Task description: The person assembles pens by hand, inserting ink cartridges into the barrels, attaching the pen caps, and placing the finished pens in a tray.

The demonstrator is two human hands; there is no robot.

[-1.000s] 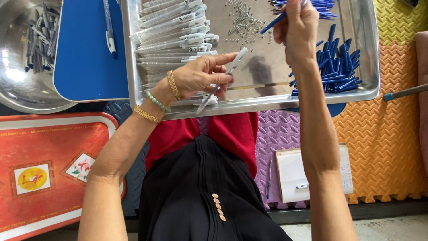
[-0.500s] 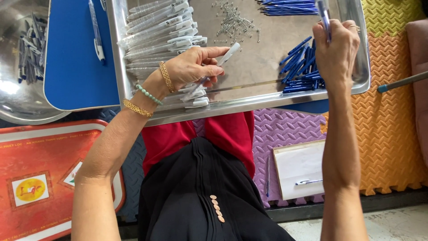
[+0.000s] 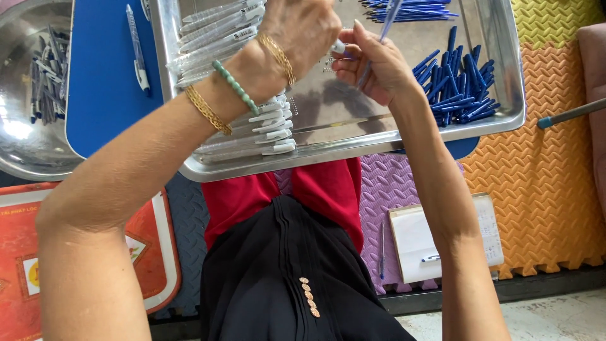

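Observation:
My left hand (image 3: pixel 302 30) and my right hand (image 3: pixel 374 71) meet over the middle of a steel tray (image 3: pixel 353 149). The left hand, wearing gold and green bracelets, grips a clear pen barrel whose white end (image 3: pixel 339 46) pokes out toward the right hand. Between the right hand's fingers is a thin blue refill (image 3: pixel 389 14), pointing up and away. Clear pen barrels with white clips (image 3: pixel 268 129) lie stacked along the tray's left side. A heap of blue pen parts (image 3: pixel 457 85) fills its right side, and blue refills (image 3: pixel 413 9) lie at the far edge.
A round steel bowl (image 3: pixel 19 148) with several pens (image 3: pixel 47 85) sits at the left, beside a blue board (image 3: pixel 101 88) carrying one pen (image 3: pixel 136 47). Lower down are a red tray (image 3: pixel 154 252), a notepad (image 3: pixel 435 243), coloured foam mats (image 3: pixel 549 189) and a blue-tipped rod (image 3: pixel 571 113).
My right hand has come left and down from the tray's far right with the refill. My left hand rose off the barrel stack, and the two hands now meet.

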